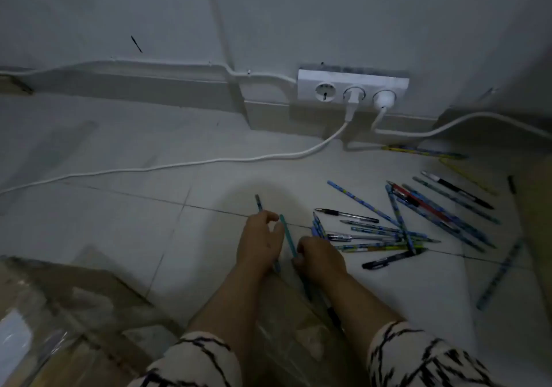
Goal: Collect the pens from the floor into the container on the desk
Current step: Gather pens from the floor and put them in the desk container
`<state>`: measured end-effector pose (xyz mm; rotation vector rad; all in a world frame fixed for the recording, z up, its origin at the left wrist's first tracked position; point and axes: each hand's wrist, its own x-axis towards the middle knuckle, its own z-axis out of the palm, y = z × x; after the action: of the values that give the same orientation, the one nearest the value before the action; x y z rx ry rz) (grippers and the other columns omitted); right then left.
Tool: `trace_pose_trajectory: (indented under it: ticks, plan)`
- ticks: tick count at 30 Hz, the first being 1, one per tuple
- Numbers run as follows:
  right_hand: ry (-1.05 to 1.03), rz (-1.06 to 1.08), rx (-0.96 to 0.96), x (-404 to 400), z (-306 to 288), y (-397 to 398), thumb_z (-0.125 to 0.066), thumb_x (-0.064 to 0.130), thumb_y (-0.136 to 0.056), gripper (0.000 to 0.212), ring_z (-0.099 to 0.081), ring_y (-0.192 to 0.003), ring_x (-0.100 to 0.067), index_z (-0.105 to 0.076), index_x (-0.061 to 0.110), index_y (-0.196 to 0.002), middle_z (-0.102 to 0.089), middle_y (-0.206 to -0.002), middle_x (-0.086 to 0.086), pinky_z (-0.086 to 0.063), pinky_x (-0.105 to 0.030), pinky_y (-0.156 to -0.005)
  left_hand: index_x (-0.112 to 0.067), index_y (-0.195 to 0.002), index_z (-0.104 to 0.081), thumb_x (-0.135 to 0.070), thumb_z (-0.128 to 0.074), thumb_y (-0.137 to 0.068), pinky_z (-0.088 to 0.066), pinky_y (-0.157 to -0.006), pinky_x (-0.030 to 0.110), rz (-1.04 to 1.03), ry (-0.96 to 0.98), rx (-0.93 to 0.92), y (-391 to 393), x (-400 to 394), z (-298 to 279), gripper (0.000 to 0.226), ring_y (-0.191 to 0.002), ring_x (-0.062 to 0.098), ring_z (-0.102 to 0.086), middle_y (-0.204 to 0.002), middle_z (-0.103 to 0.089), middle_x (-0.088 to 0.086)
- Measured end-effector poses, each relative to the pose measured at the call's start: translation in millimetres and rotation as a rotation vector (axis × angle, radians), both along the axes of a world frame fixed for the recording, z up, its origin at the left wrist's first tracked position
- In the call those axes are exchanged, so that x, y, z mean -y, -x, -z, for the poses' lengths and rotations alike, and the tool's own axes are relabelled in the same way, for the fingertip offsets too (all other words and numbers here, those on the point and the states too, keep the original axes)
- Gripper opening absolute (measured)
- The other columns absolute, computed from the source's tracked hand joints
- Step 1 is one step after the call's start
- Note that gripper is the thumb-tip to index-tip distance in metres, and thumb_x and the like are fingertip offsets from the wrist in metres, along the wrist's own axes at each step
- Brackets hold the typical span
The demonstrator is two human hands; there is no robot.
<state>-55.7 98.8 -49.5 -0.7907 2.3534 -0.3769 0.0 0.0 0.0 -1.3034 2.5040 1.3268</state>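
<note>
Several pens and pencils lie scattered on the white tiled floor to the right of my hands: blue patterned ones, a red one, black ones. My left hand is shut on a thin blue pen whose tip sticks up past my fingers. My right hand is shut on a teal pen that slants up between both hands. More pens seem bunched under my right hand, but that is hard to make out. The container and the desk are out of view.
A triple wall socket sits low on the wall with two white plugs in it. Their white cables run across the floor to the left and right. A cardboard box lies at the lower left. A patterned ruler-like strip lies at the right.
</note>
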Motion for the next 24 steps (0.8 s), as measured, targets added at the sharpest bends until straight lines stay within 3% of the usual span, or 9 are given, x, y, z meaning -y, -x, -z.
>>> trace_pose_trajectory:
  ticks: [6,8,10,13,15,17,19,22,24]
  plan:
    - [-0.112,-0.056,-0.072,4,13,-5,-0.052,0.023,-0.09,0.017,-0.063,-0.096,-0.028,-0.059,0.01,-0.099,-0.066,-0.105,-0.011,-0.049,-0.034,-0.078,-0.005,-0.113,-0.06,-0.017,-0.051,-0.093,-0.038,-0.081,0.022,-0.147,-0.11,-0.079,13,6,5,0.025,-0.093,0.015,-0.051,-0.104,-0.059,0.007]
    - [-0.114,-0.05,-0.08,6,13,-5,-0.051,0.021,-0.091,0.01,-0.063,-0.096,-0.028,-0.056,0.013,-0.088,-0.066,-0.1,-0.01,-0.047,-0.034,-0.08,-0.004,-0.112,-0.061,-0.016,-0.052,-0.092,-0.04,-0.08,0.024,-0.176,-0.131,-0.092,13,7,6,0.024,-0.094,0.019,-0.054,-0.101,-0.059,0.007]
    - [-0.085,-0.003,-0.047,7,9,-5,-0.054,0.024,-0.088,0.017,-0.063,-0.095,-0.028,-0.048,0.014,-0.075,-0.061,-0.089,-0.007,-0.041,-0.031,-0.075,-0.003,-0.11,-0.061,-0.014,-0.053,-0.092,-0.04,-0.079,0.025,-0.221,-0.148,-0.114,12,10,7,0.024,-0.094,0.02,-0.055,-0.106,-0.062,0.012]
    - [0.054,0.139,0.025,10,-3,-2,-0.06,0.024,-0.082,0.019,-0.063,-0.091,-0.027,-0.063,0.007,-0.09,-0.067,-0.094,-0.01,-0.042,-0.03,-0.068,-0.002,-0.117,-0.058,-0.016,-0.053,-0.092,-0.039,-0.081,0.025,-0.33,-0.162,-0.126,13,15,5,0.029,-0.1,0.023,-0.055,-0.12,-0.06,0.016]
    - [0.175,0.236,0.049,14,-15,3,-0.062,0.021,-0.081,0.021,-0.063,-0.092,-0.025,-0.066,0.007,-0.096,-0.069,-0.098,-0.01,-0.049,-0.032,-0.074,-0.003,-0.129,-0.049,-0.02,-0.054,-0.092,-0.041,-0.089,0.027,-0.415,-0.216,-0.106,13,21,4,0.041,-0.114,0.029,-0.053,-0.13,-0.054,0.017]
    - [0.274,0.269,0.084,22,-28,6,-0.063,0.019,-0.081,0.022,-0.064,-0.094,-0.024,-0.067,0.008,-0.098,-0.07,-0.101,-0.01,-0.053,-0.035,-0.081,-0.003,-0.138,-0.037,-0.029,-0.055,-0.09,-0.043,-0.102,0.039,-0.455,-0.355,-0.077,14,24,-3,0.058,-0.121,0.033,-0.051,-0.137,-0.048,0.017]
    - [0.351,0.228,0.106,33,-39,7,-0.065,0.019,-0.081,0.024,-0.066,-0.094,-0.023,-0.068,0.007,-0.1,-0.071,-0.101,-0.011,-0.054,-0.037,-0.085,-0.003,-0.134,-0.041,-0.043,-0.057,-0.084,-0.045,-0.103,0.049,-0.425,-0.46,-0.06,12,28,-5,0.066,-0.12,0.035,-0.054,-0.135,-0.051,0.019]
    - [0.4,0.147,0.118,48,-48,4,-0.064,0.021,-0.081,0.027,-0.066,-0.093,-0.027,-0.069,0.005,-0.103,-0.071,-0.102,-0.014,-0.054,-0.039,-0.083,-0.003,-0.1,-0.06,-0.029,-0.054,-0.09,-0.05,-0.094,0.053,-0.369,-0.451,-0.121,12,32,-4,0.029,-0.104,0.039,-0.062,-0.108,-0.065,0.022]
    - [0.379,0.084,0.112,54,-50,3,-0.062,0.017,-0.082,0.028,-0.065,-0.094,-0.03,-0.067,0.006,-0.106,-0.07,-0.103,-0.015,-0.053,-0.04,-0.082,-0.005,-0.093,-0.063,-0.015,-0.052,-0.092,-0.052,-0.091,0.05,-0.447,-0.48,-0.197,13,36,-6,0.015,-0.096,0.035,-0.064,-0.101,-0.066,0.02]
